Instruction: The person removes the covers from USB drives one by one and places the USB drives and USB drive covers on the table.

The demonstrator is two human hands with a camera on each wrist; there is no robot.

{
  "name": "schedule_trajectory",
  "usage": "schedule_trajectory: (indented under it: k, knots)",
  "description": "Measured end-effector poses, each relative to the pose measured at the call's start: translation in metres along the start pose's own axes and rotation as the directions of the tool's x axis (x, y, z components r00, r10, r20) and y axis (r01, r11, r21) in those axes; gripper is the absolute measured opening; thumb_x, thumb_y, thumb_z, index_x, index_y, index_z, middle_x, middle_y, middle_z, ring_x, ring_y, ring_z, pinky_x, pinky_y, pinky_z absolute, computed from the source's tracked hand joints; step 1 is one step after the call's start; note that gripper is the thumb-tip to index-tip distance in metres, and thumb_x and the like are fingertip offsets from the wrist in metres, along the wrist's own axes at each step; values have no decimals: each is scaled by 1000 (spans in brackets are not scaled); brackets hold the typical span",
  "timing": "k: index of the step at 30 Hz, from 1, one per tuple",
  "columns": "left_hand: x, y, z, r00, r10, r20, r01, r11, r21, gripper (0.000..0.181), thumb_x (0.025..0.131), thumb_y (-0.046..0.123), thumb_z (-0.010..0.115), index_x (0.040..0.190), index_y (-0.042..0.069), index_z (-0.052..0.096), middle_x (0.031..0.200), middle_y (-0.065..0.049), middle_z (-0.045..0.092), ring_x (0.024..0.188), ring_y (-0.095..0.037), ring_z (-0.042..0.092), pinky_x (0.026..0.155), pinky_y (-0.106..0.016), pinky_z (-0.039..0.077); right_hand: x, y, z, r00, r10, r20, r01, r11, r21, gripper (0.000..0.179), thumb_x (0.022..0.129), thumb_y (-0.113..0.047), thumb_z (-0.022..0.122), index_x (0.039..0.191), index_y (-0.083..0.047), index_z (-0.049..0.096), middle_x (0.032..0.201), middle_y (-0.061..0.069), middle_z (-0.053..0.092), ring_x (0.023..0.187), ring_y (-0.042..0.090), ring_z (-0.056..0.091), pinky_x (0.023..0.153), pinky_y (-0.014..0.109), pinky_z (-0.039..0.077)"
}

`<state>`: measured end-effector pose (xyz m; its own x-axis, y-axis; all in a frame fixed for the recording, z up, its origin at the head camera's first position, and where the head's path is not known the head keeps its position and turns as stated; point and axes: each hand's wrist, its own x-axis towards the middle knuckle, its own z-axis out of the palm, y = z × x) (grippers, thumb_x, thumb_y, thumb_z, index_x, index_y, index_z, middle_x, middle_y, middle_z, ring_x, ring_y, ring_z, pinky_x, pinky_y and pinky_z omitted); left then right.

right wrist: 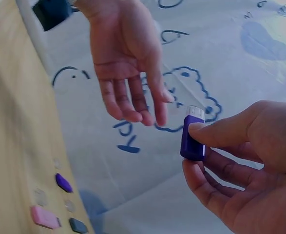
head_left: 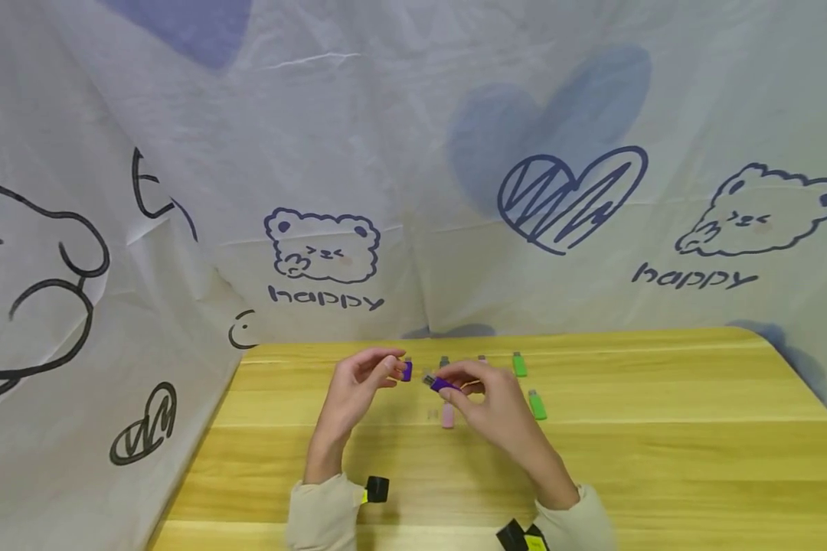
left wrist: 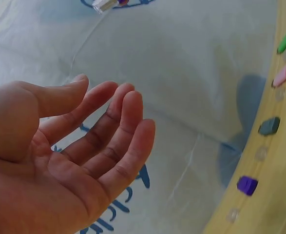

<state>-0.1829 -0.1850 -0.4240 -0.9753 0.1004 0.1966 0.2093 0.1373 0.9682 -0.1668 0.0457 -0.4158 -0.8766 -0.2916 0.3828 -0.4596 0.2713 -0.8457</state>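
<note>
Between thumb and fingers, my right hand [head_left: 492,402] pinches a purple USB flash drive [right wrist: 193,139] above the table. Its connector end, with clear plastic around it, points toward my left hand [left wrist: 84,146]. That hand holds nothing; its palm is turned up and its fingers are loosely bent, a short way left of the drive. A second purple flash drive [left wrist: 247,185] lies on the table, just beyond the left fingertips in the head view. Under my right hand lies a pink flash drive [head_left: 448,415], with a small clear cap [head_left: 433,414] beside it.
Two green flash drives [head_left: 519,364] [head_left: 537,405] lie to the right on the wooden table [head_left: 661,459]. A dark grey-green drive [left wrist: 269,126] and another pink drive [left wrist: 281,76] stay along the far edge, with clear caps nearby. A printed cloth [head_left: 427,153] hangs behind.
</note>
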Motion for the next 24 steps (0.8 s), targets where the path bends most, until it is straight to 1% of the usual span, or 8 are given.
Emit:
schedule_trajectory:
  k: [4,6,9,13,17,20,24]
  knots:
    - [0,8,9,1000,27,14,-27,999,-41,23,104,7,61,121,-7,69,108,-24,72,95,-33,71,87,-42,61,-1,-2,-11,999,32,-21,-32,999,16,18,89,2,77,105,-6,76,94,3,74,85,16,70,78,31,62]
    - [-1,12,14,999,47,23,-46,998,-40,23,103,7,62,120,-6,69,108,-22,72,95,-33,71,87,-40,61,-2,-1,-14,999,42,-22,-41,999,28,17,89,2,77,105,-5,75,95,4,74,85,17,71,78,33,62]
    - [-1,17,22,995,75,60,-74,997,-23,24,102,9,65,122,-5,69,110,-20,72,97,-33,70,87,-37,61,-2,0,-17,998,54,-26,-53,998,41,16,90,1,77,105,-4,75,95,5,74,86,17,71,79,31,62]
    - [-1,18,30,991,88,105,-86,996,-17,25,100,8,67,121,-4,69,111,-18,72,96,-34,69,87,-34,61,-3,2,-18,998,55,-35,-53,996,72,15,91,-1,77,106,-2,76,98,8,75,88,20,73,78,27,62]
    - [-1,17,36,986,102,129,-97,994,-43,22,98,5,69,118,-3,71,111,-19,72,96,-38,69,86,-33,61,-3,3,-18,998,57,-41,-53,994,96,14,91,-3,77,105,-1,77,99,10,76,89,22,75,77,26,61]
    - [-1,18,39,985,108,137,-101,993,-55,21,98,5,70,117,-3,72,110,-18,73,96,-36,71,85,-34,61,-3,3,-18,996,71,-46,-66,993,96,14,90,-4,78,104,-1,78,98,9,76,88,21,75,76,25,61]
    - [-1,19,43,988,95,122,-88,994,-57,20,97,5,70,116,-3,72,109,-18,73,92,-26,73,84,-33,61,-2,4,-19,996,76,-49,-72,993,89,14,90,-4,78,104,-1,79,97,9,76,87,20,75,75,25,62]
